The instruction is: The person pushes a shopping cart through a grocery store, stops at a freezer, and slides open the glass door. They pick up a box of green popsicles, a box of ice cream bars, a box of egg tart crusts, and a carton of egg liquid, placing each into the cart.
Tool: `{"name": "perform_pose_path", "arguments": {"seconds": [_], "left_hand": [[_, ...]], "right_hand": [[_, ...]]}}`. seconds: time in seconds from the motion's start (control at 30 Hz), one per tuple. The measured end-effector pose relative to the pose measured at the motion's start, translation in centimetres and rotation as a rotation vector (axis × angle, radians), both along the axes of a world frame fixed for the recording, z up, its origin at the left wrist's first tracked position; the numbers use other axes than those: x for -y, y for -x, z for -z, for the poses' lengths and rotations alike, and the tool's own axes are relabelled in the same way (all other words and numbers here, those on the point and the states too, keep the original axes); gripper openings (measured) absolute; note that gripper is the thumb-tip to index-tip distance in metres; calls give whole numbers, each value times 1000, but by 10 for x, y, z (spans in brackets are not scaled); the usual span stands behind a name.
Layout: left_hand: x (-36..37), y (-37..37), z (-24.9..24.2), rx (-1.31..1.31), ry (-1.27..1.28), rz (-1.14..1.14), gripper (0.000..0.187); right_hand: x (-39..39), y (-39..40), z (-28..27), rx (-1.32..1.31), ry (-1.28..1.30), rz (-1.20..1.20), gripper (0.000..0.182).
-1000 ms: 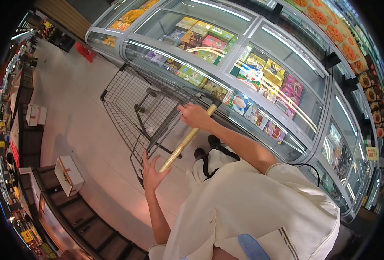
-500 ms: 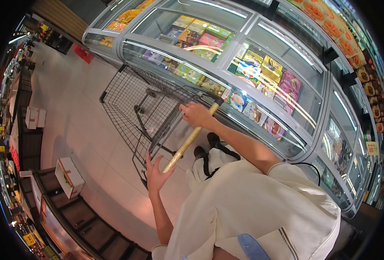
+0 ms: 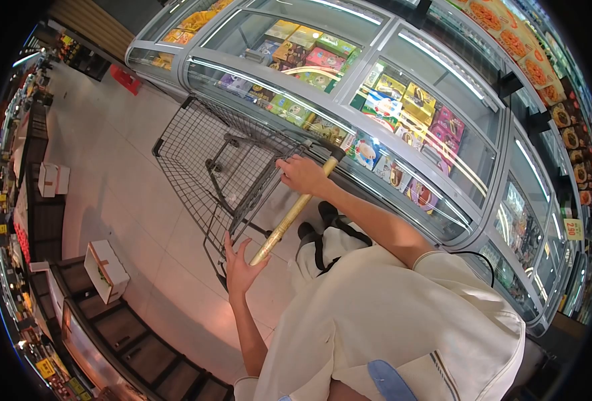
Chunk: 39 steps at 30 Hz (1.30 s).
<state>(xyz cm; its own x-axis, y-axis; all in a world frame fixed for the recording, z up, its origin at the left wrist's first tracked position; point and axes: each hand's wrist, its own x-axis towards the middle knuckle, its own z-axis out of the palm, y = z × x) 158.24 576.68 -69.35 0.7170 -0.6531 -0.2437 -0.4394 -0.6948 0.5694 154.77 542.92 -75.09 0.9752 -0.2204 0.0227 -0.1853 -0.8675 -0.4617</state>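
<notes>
1. Shopping cart (image 3: 181,159): wire basket, ahead of the person, just beside the freezer front; its gold handle (image 3: 284,224) runs across the near side, slanting.
2. Change over the last second: slight. Freezer goods shift a touch in view; hands keep nearly the same spots on the handle. Reads as the cart standing nearly still, control of it unchanged.
3. Left hand (image 3: 242,269): at the handle's left end, thumb and fingers spread apart, no full wrap seen.
4. Right hand (image 3: 303,176): laid over the handle toward its right end, fingers bent past it toward the basket. Cannot tell how firmly it grips; the underside is hidden.
5. Basket: floor and wheel frame show through the mesh.
6. Chest freezer (image 3: 366,65), far and right, glass-topped. Inside: packed cartons, among them yellow boxes (image 3: 418,102), purple boxes (image 3: 447,128) and a pink box (image 3: 325,59). Far-left section holds orange-yellow packs (image 3: 197,23).
7. Near left: white carton (image 3: 107,273) beside dark cabinets; contents too small to tell.
8. Far left: red stool (image 3: 124,79) on the floor, well apart from the cart.
</notes>
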Motion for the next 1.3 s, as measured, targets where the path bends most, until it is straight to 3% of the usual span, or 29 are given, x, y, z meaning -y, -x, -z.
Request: {"name": "perform_pose_path", "arguments": {"seconds": [1.3], "left_hand": [[-4, -1, 3, 9, 1, 12, 73]], "right_hand": [[-3, 0, -1, 12, 17, 11, 29]]}}
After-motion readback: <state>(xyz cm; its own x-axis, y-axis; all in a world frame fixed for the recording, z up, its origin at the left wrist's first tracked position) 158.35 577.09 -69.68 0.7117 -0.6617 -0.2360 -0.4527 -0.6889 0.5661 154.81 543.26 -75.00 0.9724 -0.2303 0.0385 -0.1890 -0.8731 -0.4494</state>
